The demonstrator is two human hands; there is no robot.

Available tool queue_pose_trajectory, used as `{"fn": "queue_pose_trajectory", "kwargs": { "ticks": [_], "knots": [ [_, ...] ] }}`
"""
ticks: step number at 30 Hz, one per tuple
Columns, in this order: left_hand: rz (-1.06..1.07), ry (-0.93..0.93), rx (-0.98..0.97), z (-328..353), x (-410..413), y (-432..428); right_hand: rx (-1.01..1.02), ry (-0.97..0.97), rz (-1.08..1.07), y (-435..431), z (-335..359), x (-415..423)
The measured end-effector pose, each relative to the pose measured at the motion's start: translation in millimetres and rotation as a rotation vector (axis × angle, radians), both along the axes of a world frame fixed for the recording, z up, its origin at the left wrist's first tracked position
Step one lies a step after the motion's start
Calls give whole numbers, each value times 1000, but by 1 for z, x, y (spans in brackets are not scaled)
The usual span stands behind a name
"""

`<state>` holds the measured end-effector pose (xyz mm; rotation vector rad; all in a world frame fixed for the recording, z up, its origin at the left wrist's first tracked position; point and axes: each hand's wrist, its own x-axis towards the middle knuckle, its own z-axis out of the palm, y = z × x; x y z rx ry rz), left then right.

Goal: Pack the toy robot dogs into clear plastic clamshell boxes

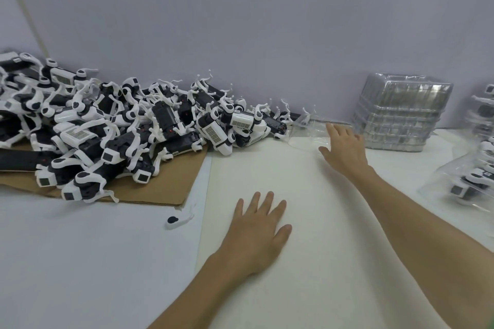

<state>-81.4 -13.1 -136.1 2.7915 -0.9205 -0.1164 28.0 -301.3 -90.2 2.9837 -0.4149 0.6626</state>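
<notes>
Toy robot dogs heaped on cardboard sheet, left side of counter, against wall. Single clear clamshell box at heap's right end. I see my right hand over it, fingers spread straight, contact unclear. Stack of empty boxes just beside. My left hand flat on counter, holding nothing. Packed boxes at right edge.

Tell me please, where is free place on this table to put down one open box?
Bare: the white sheet between the left hand and the right hand, and the grey tabletop in front of the cardboard. Crowded: the toy dog pile at left, the packed boxes at the right edge.
</notes>
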Motion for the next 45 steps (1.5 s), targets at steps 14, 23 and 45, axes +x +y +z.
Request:
{"fn": "queue_pose_trajectory", "kwargs": {
  "ticks": [14, 23, 45],
  "knots": [
    [110, 72, -555, 18, 1, 1, 730, -519, 221, 57, 40, -64],
    [373, 644, -1529, 46, 12, 16, 601, -462, 589, 120, -4, -134],
    [279, 897, -1515, 55, 25, 41, 275, -533, 675, 102, -2, -130]
  ]
}}
